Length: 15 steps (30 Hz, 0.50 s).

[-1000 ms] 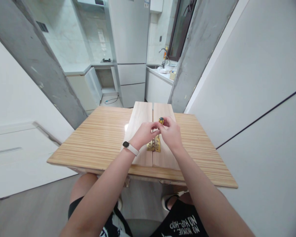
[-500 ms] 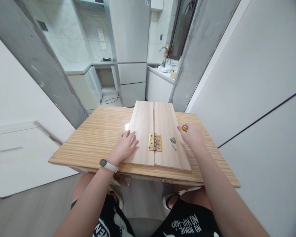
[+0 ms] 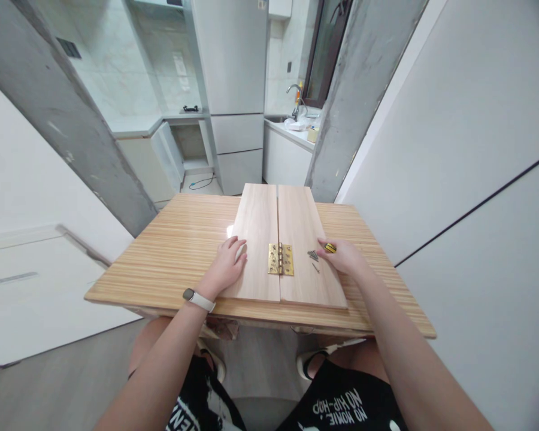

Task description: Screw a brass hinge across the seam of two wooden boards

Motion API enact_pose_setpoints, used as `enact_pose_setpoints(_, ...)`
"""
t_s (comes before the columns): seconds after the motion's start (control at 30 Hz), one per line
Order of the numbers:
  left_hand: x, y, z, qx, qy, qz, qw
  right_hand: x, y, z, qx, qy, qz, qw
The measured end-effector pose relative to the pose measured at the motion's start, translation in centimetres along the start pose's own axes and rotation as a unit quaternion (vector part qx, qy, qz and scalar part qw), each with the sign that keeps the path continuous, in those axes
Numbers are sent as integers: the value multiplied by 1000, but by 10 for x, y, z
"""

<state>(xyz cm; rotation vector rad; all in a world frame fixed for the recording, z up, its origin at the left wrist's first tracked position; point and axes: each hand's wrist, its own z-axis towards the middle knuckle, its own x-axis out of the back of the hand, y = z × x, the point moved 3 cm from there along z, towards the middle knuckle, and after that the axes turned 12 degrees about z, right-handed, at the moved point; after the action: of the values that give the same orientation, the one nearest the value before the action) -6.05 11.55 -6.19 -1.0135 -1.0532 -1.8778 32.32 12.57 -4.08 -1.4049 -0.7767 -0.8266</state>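
Two pale wooden boards, a left one and a right one, lie side by side with a thin gap between them. A brass hinge rests opened flat across the gap. My left hand lies flat on the left board's outer edge, fingers loosely spread. Near the right board's outer edge, my right hand is closed around a yellow-and-black screwdriver; only its handle shows. Its fingertips are beside a small pile of screws on the right board. One screw lies apart, nearer me.
The boards sit on a wood-grain table, close to its front edge. Behind it stand a fridge and a counter with a sink and tap. White panels rise on both sides. My knees are beneath the front edge.
My right hand has moved left and nearer me with the screwdriver, down to the screws. My left hand stays on the left board, its fingers slightly closer together.
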Motion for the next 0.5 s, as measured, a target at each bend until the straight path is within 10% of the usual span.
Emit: enact_pose_setpoints(0.5, -4, 5, -1, -1, 12, 6, 1000, 1, -2, 4, -2, -32, 2, 999)
